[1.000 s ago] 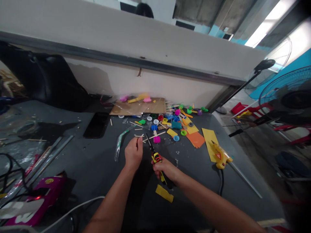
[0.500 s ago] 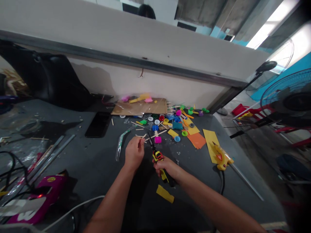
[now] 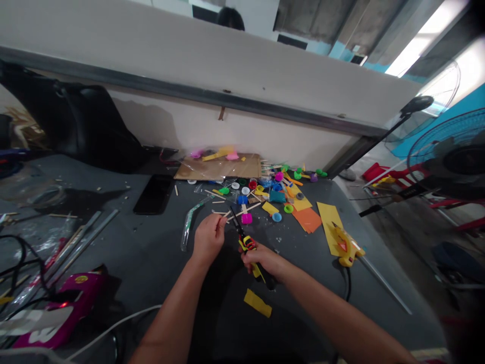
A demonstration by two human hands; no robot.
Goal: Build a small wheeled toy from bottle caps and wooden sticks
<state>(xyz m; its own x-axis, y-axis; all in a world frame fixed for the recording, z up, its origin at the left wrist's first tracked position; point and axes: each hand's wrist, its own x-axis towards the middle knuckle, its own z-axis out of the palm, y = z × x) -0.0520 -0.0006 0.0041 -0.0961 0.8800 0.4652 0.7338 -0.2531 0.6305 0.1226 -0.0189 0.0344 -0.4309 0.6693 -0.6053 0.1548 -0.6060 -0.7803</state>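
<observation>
My left hand (image 3: pixel 209 236) is closed in a pinch on a thin wooden stick (image 3: pixel 227 214) whose tip pokes out past the fingers. Beside it, my right hand (image 3: pixel 258 257) wraps round the yellow and black handles of long-nose pliers (image 3: pixel 247 242) with a red part near the pivot. The dark jaws point up and left, close to the stick; whether they touch it I cannot tell. Just beyond the jaws lies a magenta bottle cap (image 3: pixel 246 219), with a blue cap (image 3: pixel 242 200) behind. A yellow paper scrap (image 3: pixel 258 303) lies below my right hand.
A yellow glue gun (image 3: pixel 345 246) rests on yellow paper (image 3: pixel 330 222) at right, near orange paper (image 3: pixel 307 220). A black phone (image 3: pixel 153 195), a magenta device (image 3: pixel 64 309) and cables occupy the left. Behind are cardboard (image 3: pixel 215 168) and several caps. A fan (image 3: pixel 462 156) stands beyond the table.
Both hands stay almost in place. The stick and the pliers have shifted only very slightly.
</observation>
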